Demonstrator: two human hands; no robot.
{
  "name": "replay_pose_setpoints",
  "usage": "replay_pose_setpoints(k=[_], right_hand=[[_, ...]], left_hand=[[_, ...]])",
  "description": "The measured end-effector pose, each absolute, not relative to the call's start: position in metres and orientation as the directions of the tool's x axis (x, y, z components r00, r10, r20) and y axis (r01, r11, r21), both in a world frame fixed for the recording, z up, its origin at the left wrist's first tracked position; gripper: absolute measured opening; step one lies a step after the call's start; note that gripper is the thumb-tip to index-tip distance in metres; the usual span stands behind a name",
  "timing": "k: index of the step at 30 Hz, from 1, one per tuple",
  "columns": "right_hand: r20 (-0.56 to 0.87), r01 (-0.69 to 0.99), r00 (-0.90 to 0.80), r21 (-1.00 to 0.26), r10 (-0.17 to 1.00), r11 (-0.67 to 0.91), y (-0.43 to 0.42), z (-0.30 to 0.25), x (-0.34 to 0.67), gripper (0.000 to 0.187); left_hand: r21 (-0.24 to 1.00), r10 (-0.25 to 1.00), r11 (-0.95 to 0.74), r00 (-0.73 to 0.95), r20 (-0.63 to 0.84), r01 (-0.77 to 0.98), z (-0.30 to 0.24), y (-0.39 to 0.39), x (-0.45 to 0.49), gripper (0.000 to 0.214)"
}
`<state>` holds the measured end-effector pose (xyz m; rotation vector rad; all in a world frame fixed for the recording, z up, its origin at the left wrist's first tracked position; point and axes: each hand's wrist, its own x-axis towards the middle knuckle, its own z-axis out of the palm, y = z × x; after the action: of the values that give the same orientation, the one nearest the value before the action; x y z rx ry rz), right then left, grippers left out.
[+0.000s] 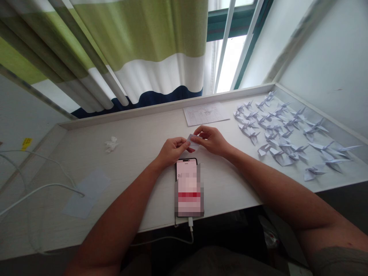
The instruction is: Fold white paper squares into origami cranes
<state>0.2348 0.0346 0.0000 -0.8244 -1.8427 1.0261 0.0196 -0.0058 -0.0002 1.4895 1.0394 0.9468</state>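
Observation:
Between my two hands is a small piece of folded white paper [194,140], held just above the table beyond the phone. My left hand [174,150] pinches its left side with thumb and fingers. On the right side, my right hand [209,138] grips it with the thumb on top and the fingers curled behind. Part of the paper is hidden by the fingers. Directly below the hands lies a phone [188,188] with a lit screen, partly blurred out. Many folded white paper cranes [276,119] stand grouped at the right of the table.
A stack of printed sheets [205,114] lies at the back. Crumpled tissue [111,144] sits at the left, with a flat paper sheet [86,193] and a white cable [46,188] nearer. Another cable [190,224] plugs into the phone at the table's front edge. A raised rim [129,111] borders the back.

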Motion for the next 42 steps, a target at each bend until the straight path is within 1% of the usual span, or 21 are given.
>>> replay_pose_setpoints(k=[2,4,7,9,11,15,18,22,28,31,33,36,39,42], right_hand=[[0.454,0.230,-0.429,-0.781,0.781,0.581,0.035,0.000,0.237,0.026],[0.525,0.277,-0.477,-0.671,0.705,0.688,0.035,0.001,0.239,0.026],[0.566,0.324,-0.539,-0.545,0.624,0.773,0.034,0.005,0.240,0.027],[0.576,0.333,-0.553,-0.509,0.602,0.794,0.033,0.007,0.240,0.025],[0.574,0.319,-0.545,-0.532,0.611,0.785,0.033,0.008,0.239,0.021],[0.508,0.245,-0.524,-0.679,0.683,0.692,0.032,0.006,0.237,0.011],[0.462,0.184,-0.508,-0.766,0.727,0.616,0.032,0.004,0.236,0.007],[0.450,0.116,-0.498,-0.812,0.741,0.572,0.029,0.005,0.234,0.005],[0.425,0.046,-0.472,-0.863,0.772,0.504,0.029,0.003,0.233,0.005],[0.378,0.022,-0.460,-0.899,0.803,0.436,0.031,0.004,0.233,0.009],[0.333,-0.014,-0.432,-0.932,0.838,0.363,0.033,0.006,0.234,0.012],[0.252,-0.043,-0.402,-0.966,0.880,0.256,0.033,0.010,0.234,0.024],[0.217,0.020,-0.423,-0.968,0.880,0.249,0.034,0.011,0.234,0.038],[0.188,0.071,-0.461,-0.966,0.868,0.247,0.035,0.009,0.236,0.043]], left_hand=[[0.991,0.955,-0.056,0.295,0.017,0.123,0.000,-0.006,0.021,0.046],[0.995,0.959,-0.032,0.283,0.004,0.092,0.001,-0.006,0.022,0.048],[0.998,0.962,-0.005,0.272,-0.011,0.058,0.004,-0.005,0.022,0.050],[0.998,0.965,0.000,0.263,-0.015,0.057,0.006,-0.004,0.021,0.050],[0.998,0.961,0.004,0.275,-0.020,0.058,0.007,-0.004,0.019,0.050],[0.999,0.937,0.020,0.347,-0.034,0.043,0.007,-0.004,0.015,0.048],[0.999,0.935,0.003,0.355,-0.021,0.051,0.008,-0.003,0.012,0.048],[0.997,0.938,-0.013,0.347,-0.014,0.076,0.009,-0.002,0.010,0.051],[0.998,0.913,0.015,0.405,-0.036,0.055,0.011,-0.004,0.010,0.043],[0.999,0.918,0.016,0.394,-0.033,0.048,0.010,-0.005,0.012,0.045],[0.998,0.928,0.001,0.372,-0.025,0.066,0.009,-0.005,0.014,0.048],[0.992,0.939,-0.042,0.344,-0.001,0.117,0.005,-0.006,0.017,0.050],[0.984,0.945,-0.062,0.327,0.004,0.167,0.003,-0.007,0.018,0.050],[0.983,0.947,-0.053,0.321,-0.006,0.177,0.002,-0.008,0.018,0.050]])
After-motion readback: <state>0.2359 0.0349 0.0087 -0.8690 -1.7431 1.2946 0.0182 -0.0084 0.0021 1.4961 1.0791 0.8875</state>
